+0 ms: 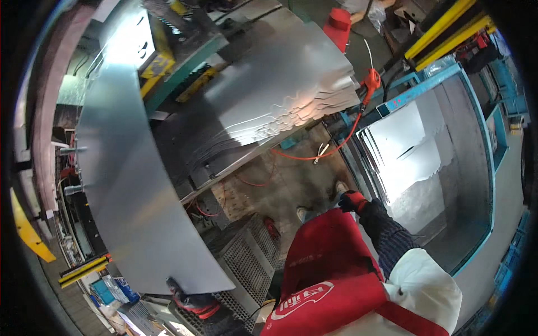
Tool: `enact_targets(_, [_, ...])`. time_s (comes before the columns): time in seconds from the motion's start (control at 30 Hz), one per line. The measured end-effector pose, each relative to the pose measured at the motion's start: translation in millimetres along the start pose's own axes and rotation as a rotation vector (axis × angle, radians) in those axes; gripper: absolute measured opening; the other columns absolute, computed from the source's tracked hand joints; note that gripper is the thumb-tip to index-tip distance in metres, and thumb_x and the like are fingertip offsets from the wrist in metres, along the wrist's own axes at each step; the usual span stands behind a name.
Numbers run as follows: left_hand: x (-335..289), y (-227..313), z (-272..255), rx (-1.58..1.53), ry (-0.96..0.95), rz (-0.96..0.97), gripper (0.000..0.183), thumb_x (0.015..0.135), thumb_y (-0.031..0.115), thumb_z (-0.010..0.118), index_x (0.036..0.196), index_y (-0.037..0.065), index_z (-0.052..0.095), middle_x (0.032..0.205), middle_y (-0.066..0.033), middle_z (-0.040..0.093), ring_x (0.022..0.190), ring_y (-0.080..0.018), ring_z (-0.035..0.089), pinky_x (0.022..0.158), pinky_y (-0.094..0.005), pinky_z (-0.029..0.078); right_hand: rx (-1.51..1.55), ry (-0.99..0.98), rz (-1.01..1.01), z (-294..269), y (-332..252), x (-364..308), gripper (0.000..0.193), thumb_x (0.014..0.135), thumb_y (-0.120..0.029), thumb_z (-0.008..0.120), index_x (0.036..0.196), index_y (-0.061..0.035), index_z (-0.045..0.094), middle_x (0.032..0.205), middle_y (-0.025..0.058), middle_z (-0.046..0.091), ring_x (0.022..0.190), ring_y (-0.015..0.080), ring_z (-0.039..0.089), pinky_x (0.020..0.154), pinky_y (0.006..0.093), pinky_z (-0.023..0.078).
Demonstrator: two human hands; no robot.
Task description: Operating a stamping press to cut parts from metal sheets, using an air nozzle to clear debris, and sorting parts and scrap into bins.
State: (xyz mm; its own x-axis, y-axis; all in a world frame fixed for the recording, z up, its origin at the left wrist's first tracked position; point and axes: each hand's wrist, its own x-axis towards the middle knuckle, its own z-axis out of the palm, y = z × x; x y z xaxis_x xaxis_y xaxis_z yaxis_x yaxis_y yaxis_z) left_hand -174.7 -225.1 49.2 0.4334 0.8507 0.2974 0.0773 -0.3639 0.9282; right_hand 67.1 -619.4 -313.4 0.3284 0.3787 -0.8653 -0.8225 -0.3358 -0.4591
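Note:
A long, smooth grey metal sheet (129, 185) stretches along the left side, its far end reaching under a lit machine. My left hand (190, 301), in a black and red glove, grips its near corner with the thumb on top; the fingers beneath are hidden. In a similar glove, my right hand (353, 201) hangs beside my red apron (330, 252), fingers curled and nothing visible in them. Beyond it lies a stack of metal sheets (291, 73) with wavy, ragged edges on a bench.
A blue-framed bin (488, 168) on the right holds cut metal pieces (398, 140). The machine (159, 56) has yellow parts. A red air gun (371, 81) hangs on an orange hose (342, 147). Perforated metal steps (246, 246) stand beside the sheet. Yellow bars (443, 28) rise at the far right.

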Motion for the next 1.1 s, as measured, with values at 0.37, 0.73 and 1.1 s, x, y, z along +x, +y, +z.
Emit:
enact_targets(0.37, [6.2,-56.2,-17.4,0.992,0.252,0.222,0.045,0.087,0.029,0.036,0.116,-0.005,0.043,0.114,-0.0173,0.049,0.101,-0.0245,0.05,0.088,-0.0356,0.04,-0.913,0.476,-0.194,-71.2,86.5,340.8,0.029,0.071,-0.031,0.055,0.085,-0.0075,0.061,0.078,0.0135,0.062,0.071,0.0268,0.061,0.061,0.0383,0.047])
enact_targets(0.73, [5.6,-33.7,-48.9,1.716,0.158,0.646,0.046,0.087,0.029,0.034,0.116,-0.005,0.043,0.116,-0.0176,0.049,0.104,-0.0241,0.049,0.092,-0.0339,0.037,-1.24,0.497,-0.267,-45.0,-24.3,488.2,0.032,0.071,-0.033,0.054,0.09,-0.0079,0.06,0.077,0.0137,0.062,0.073,0.0278,0.061,0.063,0.0391,0.047])
enact_targets(1.1, [-6.5,12.7,-3.9,0.317,0.028,0.076,0.051,0.085,0.031,0.042,0.122,-0.004,0.034,0.116,-0.0139,0.046,0.106,-0.0235,0.047,0.09,-0.0355,0.037,-1.542,0.212,-0.412,22.5,1.1,406.6,0.035,0.071,-0.035,0.053,0.094,-0.0083,0.058,0.076,0.014,0.062,0.074,0.0287,0.06,0.064,0.04,0.047])
